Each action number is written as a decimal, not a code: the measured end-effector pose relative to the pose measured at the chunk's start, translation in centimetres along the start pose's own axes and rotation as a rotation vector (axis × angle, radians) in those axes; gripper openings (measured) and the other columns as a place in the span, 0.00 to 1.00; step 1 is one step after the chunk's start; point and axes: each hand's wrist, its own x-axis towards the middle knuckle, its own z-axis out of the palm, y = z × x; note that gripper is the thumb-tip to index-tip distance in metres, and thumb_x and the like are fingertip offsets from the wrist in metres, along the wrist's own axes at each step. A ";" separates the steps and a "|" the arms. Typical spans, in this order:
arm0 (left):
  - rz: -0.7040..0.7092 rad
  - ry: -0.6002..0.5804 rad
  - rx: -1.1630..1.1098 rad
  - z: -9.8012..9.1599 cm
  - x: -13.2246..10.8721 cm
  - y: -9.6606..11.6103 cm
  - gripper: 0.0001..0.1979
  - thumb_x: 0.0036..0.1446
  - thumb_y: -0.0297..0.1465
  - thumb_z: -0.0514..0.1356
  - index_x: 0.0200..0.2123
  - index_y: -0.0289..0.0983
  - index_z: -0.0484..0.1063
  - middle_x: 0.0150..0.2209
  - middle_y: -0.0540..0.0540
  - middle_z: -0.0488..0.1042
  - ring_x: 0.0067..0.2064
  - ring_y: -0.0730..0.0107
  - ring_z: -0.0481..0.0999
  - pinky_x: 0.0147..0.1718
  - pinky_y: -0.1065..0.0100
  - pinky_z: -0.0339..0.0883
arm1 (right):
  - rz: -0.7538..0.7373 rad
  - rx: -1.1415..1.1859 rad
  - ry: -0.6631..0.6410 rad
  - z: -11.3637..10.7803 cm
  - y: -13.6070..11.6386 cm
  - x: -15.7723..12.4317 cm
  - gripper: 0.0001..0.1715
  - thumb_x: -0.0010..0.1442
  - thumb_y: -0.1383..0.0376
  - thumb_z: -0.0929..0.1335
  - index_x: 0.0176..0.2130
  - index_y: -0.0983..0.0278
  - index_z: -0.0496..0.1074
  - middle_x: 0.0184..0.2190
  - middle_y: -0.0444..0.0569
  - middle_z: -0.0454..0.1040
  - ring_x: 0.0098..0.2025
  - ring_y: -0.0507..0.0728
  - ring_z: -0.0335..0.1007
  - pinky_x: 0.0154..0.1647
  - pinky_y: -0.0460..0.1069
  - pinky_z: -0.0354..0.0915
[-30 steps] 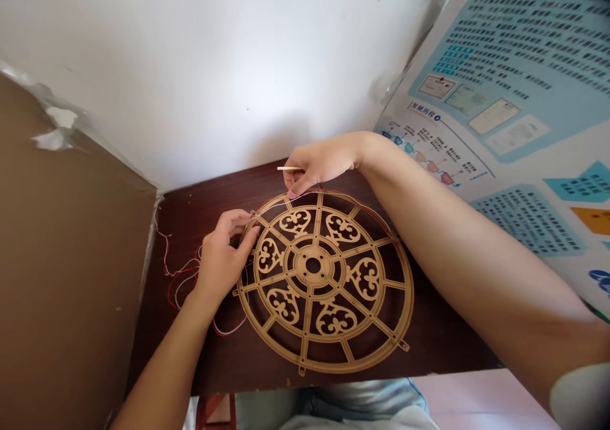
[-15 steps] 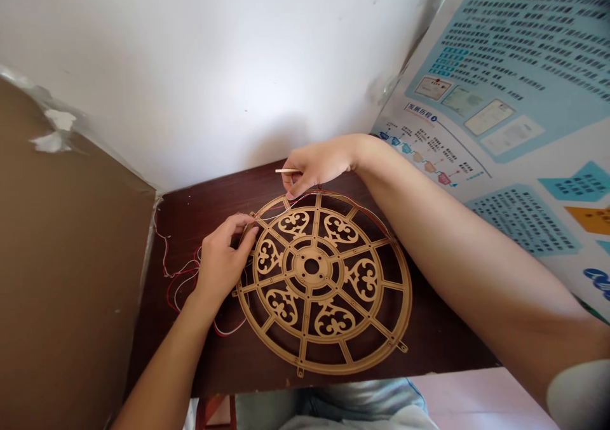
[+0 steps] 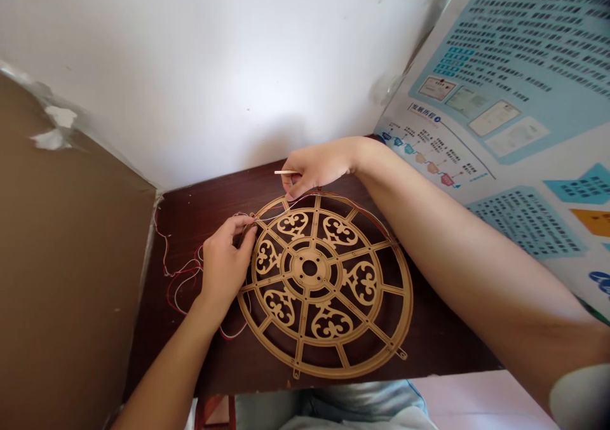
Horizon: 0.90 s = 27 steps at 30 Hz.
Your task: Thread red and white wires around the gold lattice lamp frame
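Dark wood tabletop | left grip closed on fretwork wheel rim | right grip pinching wooden stick

Tan wooden wheel, heart-shaped scroll cutouts

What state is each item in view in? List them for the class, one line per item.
fretwork wooden wheel, lying flat
left hand, fingers curled at the wheel's rim
right hand, pinching a thin wooden stick
red and white wires, loose and looped on the dark wooden tabletop
printed poster, upper edge wrinkled
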 end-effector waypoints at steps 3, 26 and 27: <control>0.013 0.013 0.008 0.0 0.0 0.0 0.08 0.68 0.35 0.68 0.48 0.41 0.83 0.48 0.45 0.88 0.48 0.57 0.89 0.54 0.54 0.81 | -0.001 -0.007 0.005 0.0 0.0 0.0 0.09 0.67 0.63 0.76 0.36 0.66 0.79 0.34 0.46 0.80 0.38 0.56 0.72 0.44 0.53 0.63; 0.270 0.056 0.227 -0.5 0.7 0.7 0.07 0.71 0.29 0.64 0.44 0.41 0.84 0.44 0.45 0.85 0.49 0.59 0.84 0.53 0.58 0.76 | 0.015 -0.063 0.009 0.3 -0.6 0.1 0.12 0.66 0.63 0.75 0.32 0.65 0.78 0.33 0.47 0.80 0.40 0.59 0.74 0.44 0.55 0.64; 0.266 0.054 0.229 -0.5 0.8 0.6 0.06 0.71 0.29 0.64 0.44 0.41 0.83 0.44 0.45 0.85 0.48 0.59 0.84 0.52 0.58 0.76 | 0.014 -0.069 0.000 0.3 -0.6 0.1 0.12 0.66 0.62 0.75 0.32 0.65 0.78 0.33 0.47 0.80 0.40 0.59 0.74 0.45 0.55 0.65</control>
